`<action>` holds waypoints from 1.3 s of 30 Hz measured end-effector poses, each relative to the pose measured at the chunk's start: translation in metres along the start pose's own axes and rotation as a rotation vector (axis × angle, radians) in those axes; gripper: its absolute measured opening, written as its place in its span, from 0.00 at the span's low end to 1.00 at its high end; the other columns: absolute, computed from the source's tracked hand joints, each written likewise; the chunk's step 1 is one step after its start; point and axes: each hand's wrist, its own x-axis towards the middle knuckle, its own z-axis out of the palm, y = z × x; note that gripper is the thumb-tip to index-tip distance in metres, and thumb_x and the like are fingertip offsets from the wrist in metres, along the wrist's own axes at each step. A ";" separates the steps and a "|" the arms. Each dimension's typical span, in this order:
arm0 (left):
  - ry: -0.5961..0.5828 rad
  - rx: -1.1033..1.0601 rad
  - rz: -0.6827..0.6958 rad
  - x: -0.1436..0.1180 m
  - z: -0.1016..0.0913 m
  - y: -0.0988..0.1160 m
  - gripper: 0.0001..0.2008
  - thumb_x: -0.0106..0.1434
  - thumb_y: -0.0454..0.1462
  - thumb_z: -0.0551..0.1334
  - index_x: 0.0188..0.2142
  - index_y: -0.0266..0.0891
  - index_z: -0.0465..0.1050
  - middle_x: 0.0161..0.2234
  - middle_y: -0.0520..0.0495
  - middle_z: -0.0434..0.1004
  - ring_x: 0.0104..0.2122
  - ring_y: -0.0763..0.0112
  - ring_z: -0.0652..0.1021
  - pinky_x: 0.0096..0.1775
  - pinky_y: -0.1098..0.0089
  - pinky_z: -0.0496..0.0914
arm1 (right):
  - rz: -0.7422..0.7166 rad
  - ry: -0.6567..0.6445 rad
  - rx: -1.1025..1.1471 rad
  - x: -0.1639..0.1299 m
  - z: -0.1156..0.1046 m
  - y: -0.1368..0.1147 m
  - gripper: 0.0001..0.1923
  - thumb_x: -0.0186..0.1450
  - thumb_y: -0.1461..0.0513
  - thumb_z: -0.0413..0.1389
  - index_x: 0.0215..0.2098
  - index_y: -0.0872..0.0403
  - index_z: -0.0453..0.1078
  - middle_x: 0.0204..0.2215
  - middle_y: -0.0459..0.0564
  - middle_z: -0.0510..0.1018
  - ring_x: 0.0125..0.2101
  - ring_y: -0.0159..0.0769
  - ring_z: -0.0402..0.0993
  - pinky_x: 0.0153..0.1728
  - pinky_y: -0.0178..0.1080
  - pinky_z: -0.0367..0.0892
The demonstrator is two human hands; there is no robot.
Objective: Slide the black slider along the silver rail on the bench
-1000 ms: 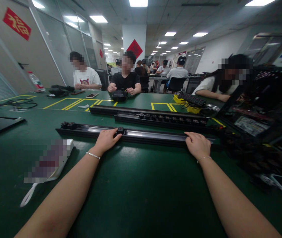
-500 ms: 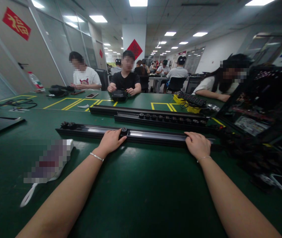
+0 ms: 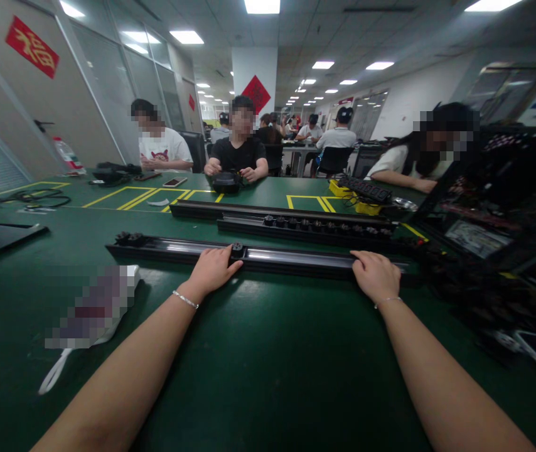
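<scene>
Long black rail [image 3: 296, 258] lies crosswise on green table [image 3: 258, 364], just ahead of both arms. L hand [image 3: 211, 271] rests on rail's near edge, fingers together, thumb and fingertips touching a small black plug [image 3: 236, 250] seated in the channel, probably guiding it. R hand [image 3: 375, 275] at 2 o'clock lies flat, fingers together, pressing the rail, seemingly to steady it. Two more plugs [image 3: 129, 238] sit at rail's left end, 10 o'clock. Second rail [image 3: 305, 227] beyond, 12 o'clock, holds a row of plugs. Yellow tray [image 3: 343, 189] at 1 o'clock carries a black strip.

Green table [image 3: 268, 376] bears black rails [image 3: 296, 258], phone [image 3: 174, 182], cables [image 3: 32, 198].
</scene>
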 end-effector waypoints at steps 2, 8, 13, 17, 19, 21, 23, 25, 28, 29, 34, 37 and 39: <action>0.000 -0.003 -0.005 0.000 0.000 0.000 0.28 0.64 0.52 0.45 0.54 0.35 0.61 0.47 0.40 0.75 0.46 0.58 0.74 0.47 0.61 0.62 | 0.003 -0.006 -0.004 0.000 0.000 0.000 0.21 0.62 0.59 0.42 0.48 0.46 0.71 0.48 0.47 0.74 0.49 0.43 0.63 0.47 0.48 0.57; -0.005 0.000 0.001 0.000 0.000 0.001 0.29 0.64 0.52 0.44 0.55 0.34 0.60 0.47 0.39 0.74 0.47 0.57 0.73 0.47 0.60 0.62 | 0.011 -0.022 -0.009 0.000 -0.001 0.000 0.21 0.63 0.59 0.41 0.48 0.47 0.71 0.49 0.47 0.73 0.50 0.43 0.63 0.48 0.49 0.57; -0.013 0.009 0.011 0.000 0.000 0.003 0.30 0.64 0.52 0.44 0.56 0.33 0.60 0.47 0.38 0.74 0.47 0.56 0.73 0.47 0.59 0.62 | 0.006 -0.024 -0.013 -0.001 -0.002 -0.002 0.21 0.63 0.59 0.41 0.49 0.47 0.70 0.50 0.47 0.73 0.50 0.44 0.63 0.48 0.50 0.58; -0.016 0.009 0.013 0.000 0.000 0.003 0.31 0.64 0.52 0.45 0.56 0.32 0.59 0.47 0.37 0.74 0.47 0.56 0.73 0.48 0.59 0.62 | 0.000 -0.029 -0.015 0.000 -0.002 -0.001 0.22 0.63 0.59 0.41 0.49 0.47 0.70 0.50 0.47 0.73 0.51 0.43 0.62 0.47 0.50 0.58; -0.016 0.006 0.011 0.001 0.000 0.003 0.31 0.64 0.52 0.45 0.56 0.31 0.60 0.48 0.37 0.74 0.47 0.56 0.73 0.48 0.58 0.62 | -0.001 -0.026 -0.016 0.000 -0.001 0.000 0.21 0.63 0.59 0.41 0.49 0.47 0.70 0.50 0.47 0.73 0.50 0.43 0.63 0.47 0.49 0.58; -0.017 0.002 0.006 0.001 0.000 0.003 0.31 0.64 0.52 0.45 0.56 0.31 0.60 0.48 0.37 0.74 0.47 0.55 0.73 0.47 0.58 0.62 | -0.004 -0.019 -0.017 0.000 -0.001 0.000 0.21 0.63 0.59 0.42 0.49 0.47 0.70 0.49 0.47 0.73 0.50 0.43 0.63 0.47 0.49 0.58; -0.017 0.001 0.004 0.001 0.000 0.004 0.30 0.64 0.52 0.45 0.55 0.32 0.60 0.47 0.37 0.74 0.46 0.56 0.73 0.47 0.58 0.62 | -0.006 -0.010 -0.020 0.000 -0.001 0.000 0.21 0.62 0.59 0.42 0.48 0.46 0.71 0.49 0.47 0.73 0.49 0.43 0.63 0.47 0.49 0.58; -0.013 0.003 0.010 0.001 0.000 0.006 0.30 0.64 0.52 0.45 0.55 0.32 0.61 0.47 0.37 0.75 0.46 0.56 0.73 0.47 0.59 0.62 | -0.013 -0.002 -0.022 0.000 -0.001 0.000 0.21 0.62 0.60 0.42 0.48 0.46 0.71 0.48 0.47 0.74 0.49 0.43 0.63 0.46 0.48 0.59; -0.002 0.003 0.024 0.002 0.000 0.010 0.30 0.63 0.52 0.46 0.56 0.33 0.60 0.46 0.38 0.75 0.47 0.57 0.73 0.48 0.60 0.62 | -0.019 0.005 -0.019 0.000 -0.001 -0.001 0.21 0.62 0.60 0.42 0.48 0.47 0.71 0.48 0.47 0.74 0.49 0.43 0.63 0.46 0.48 0.59; -0.001 0.001 0.027 0.002 0.000 0.012 0.30 0.63 0.52 0.46 0.56 0.33 0.60 0.46 0.38 0.75 0.47 0.57 0.73 0.48 0.60 0.62 | -0.018 0.007 -0.017 0.000 -0.001 -0.001 0.21 0.62 0.60 0.42 0.48 0.47 0.71 0.48 0.47 0.74 0.49 0.43 0.63 0.46 0.48 0.58; -0.006 -0.009 0.037 0.002 0.000 0.013 0.30 0.63 0.52 0.46 0.56 0.32 0.59 0.46 0.37 0.75 0.47 0.57 0.73 0.49 0.60 0.62 | -0.018 0.004 -0.015 0.000 0.000 0.001 0.21 0.62 0.60 0.42 0.48 0.46 0.71 0.48 0.47 0.74 0.49 0.43 0.63 0.46 0.48 0.58; -0.009 -0.013 0.034 0.002 0.000 0.013 0.30 0.63 0.52 0.46 0.56 0.32 0.60 0.46 0.37 0.75 0.47 0.57 0.73 0.49 0.59 0.62 | -0.016 -0.003 -0.013 -0.001 0.000 0.001 0.21 0.62 0.59 0.42 0.48 0.47 0.71 0.49 0.47 0.74 0.50 0.43 0.63 0.47 0.48 0.58; -0.015 -0.013 0.029 0.002 0.000 0.013 0.31 0.63 0.52 0.46 0.56 0.32 0.59 0.46 0.37 0.75 0.47 0.56 0.73 0.49 0.59 0.62 | -0.012 -0.003 -0.011 -0.001 -0.001 0.000 0.21 0.62 0.59 0.42 0.48 0.47 0.71 0.49 0.48 0.74 0.50 0.43 0.63 0.47 0.49 0.58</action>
